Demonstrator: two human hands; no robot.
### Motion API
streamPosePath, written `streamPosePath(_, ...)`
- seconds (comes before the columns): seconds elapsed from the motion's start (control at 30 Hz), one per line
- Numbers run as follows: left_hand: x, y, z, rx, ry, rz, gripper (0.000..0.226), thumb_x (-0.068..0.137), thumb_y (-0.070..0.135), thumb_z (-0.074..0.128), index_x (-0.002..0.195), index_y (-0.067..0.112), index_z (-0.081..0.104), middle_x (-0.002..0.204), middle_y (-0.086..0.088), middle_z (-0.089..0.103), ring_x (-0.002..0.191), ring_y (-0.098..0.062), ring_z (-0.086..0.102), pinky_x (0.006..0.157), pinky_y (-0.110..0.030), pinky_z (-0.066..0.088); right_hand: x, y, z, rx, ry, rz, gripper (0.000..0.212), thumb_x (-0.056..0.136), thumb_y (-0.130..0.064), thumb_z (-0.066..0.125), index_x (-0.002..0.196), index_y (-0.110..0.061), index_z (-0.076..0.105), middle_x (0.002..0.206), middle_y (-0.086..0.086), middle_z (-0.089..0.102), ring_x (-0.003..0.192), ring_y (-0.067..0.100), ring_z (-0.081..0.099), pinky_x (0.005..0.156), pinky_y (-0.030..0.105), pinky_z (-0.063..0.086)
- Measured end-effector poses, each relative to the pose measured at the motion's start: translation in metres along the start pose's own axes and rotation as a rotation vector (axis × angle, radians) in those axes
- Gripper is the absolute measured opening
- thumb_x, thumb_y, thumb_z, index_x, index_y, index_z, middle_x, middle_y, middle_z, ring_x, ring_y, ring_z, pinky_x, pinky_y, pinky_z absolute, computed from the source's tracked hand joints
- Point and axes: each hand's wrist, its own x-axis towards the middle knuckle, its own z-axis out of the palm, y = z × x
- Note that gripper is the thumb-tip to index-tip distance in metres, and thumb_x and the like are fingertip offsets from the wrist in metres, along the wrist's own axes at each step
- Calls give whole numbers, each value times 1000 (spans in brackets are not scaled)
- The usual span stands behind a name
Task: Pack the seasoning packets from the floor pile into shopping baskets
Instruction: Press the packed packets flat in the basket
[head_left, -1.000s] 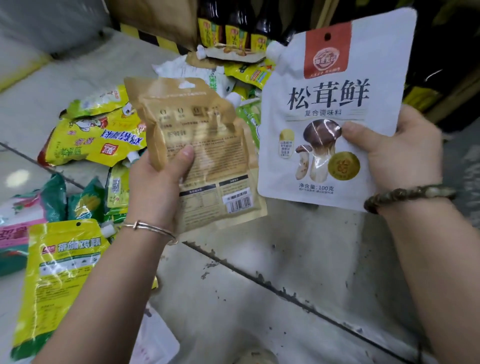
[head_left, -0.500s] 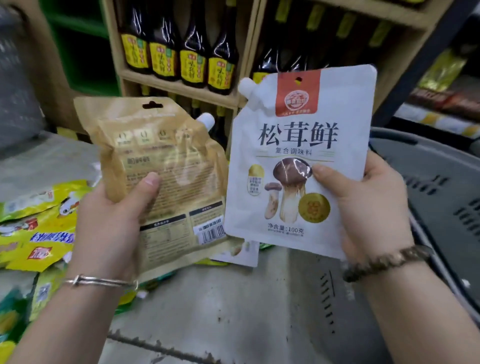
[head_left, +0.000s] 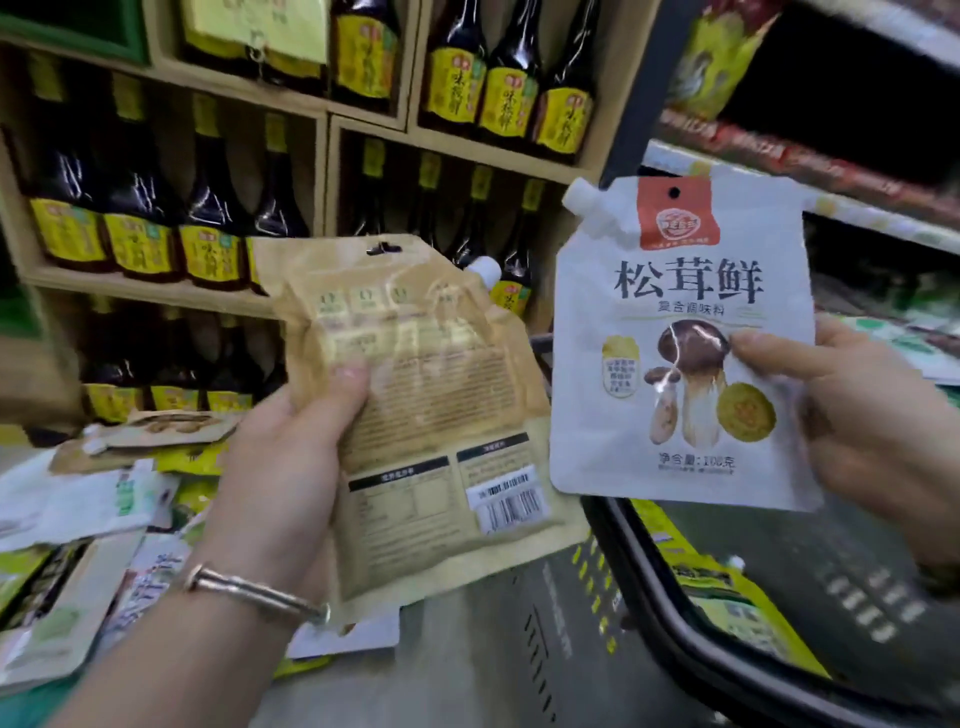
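Observation:
My left hand grips a tan spouted seasoning pouch by its left edge, thumb on its printed back with the barcode. My right hand holds a white mushroom seasoning pouch with an orange header and a spout, thumb pressed on its front. Both pouches are raised side by side. Below them sits a grey shopping basket with a dark rim, with yellow-green packets lying inside. The floor pile of packets spreads at the lower left.
Wooden shelves full of dark sauce bottles with yellow labels stand right behind the pile. A second shelf unit with packaged goods is at the upper right. Bare grey floor shows between the pile and the basket.
The view has swung up and right from the floor pile to the shelves and basket. Both hands have carried their pouches along and now hold them over the basket's left rim.

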Motion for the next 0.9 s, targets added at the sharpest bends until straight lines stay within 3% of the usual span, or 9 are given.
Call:
streamPosePath(0.13,8,-8,28,42,-81,-89,21,91,27,53,88,15,71,85,-4,75,77,-21,72,77,-42,53,31,-4,-38,-74,13,33,28,86,-3,53,111,-11,64,99,7,73,80,24,71,64,38,59)
streamPosePath(0.27,23,-15,56,95,-51,-108,20,92,27,53,95,16,69,82,-3,75,74,-22,72,76,-44,55,68,1,-72,-160,69,52,28,86,-2,56,112,-8,64,101,12,72,84,29,70,62,41,59)
streamPosePath(0.4,36,-30,100,147,-110,-151,15,94,20,53,89,17,66,74,0,74,64,-17,71,59,-31,54,107,31,-98,-266,131,110,16,84,1,60,95,-10,67,83,7,74,63,20,70,53,32,57)
streamPosePath(0.53,55,-61,150,335,-194,-163,13,92,10,55,89,19,64,89,-3,71,81,-23,67,79,-39,54,142,74,-114,-424,179,161,12,81,-1,68,89,-10,66,93,11,71,73,26,67,72,41,57)
streamPosePath(0.63,70,-94,181,455,-194,-140,16,91,5,55,96,19,60,93,-5,66,87,-26,64,79,-37,53,166,108,-125,-666,175,156,11,78,-8,74,83,-11,64,88,10,67,83,28,64,78,39,53)
streamPosePath(0.73,92,-126,207,685,-192,-97,36,89,2,52,125,9,51,112,-11,63,100,-31,60,88,-39,50,184,134,-134,-864,133,204,16,79,-17,74,84,-7,62,86,11,64,82,28,60,69,34,50)
streamPosePath(0.8,107,-142,225,883,-226,-39,39,90,5,51,129,5,47,121,-13,59,110,-31,57,97,-39,45,190,147,-135,-998,89,256,26,81,-23,72,91,-5,56,95,12,61,81,27,55,57,30,43)
streamPosePath(0.9,125,-156,258,1324,-378,16,44,93,14,48,134,0,36,132,-16,50,120,-33,50,98,-38,40,200,164,-135,-1173,23,310,27,84,-22,68,101,-6,57,105,15,60,89,29,56,65,28,43)
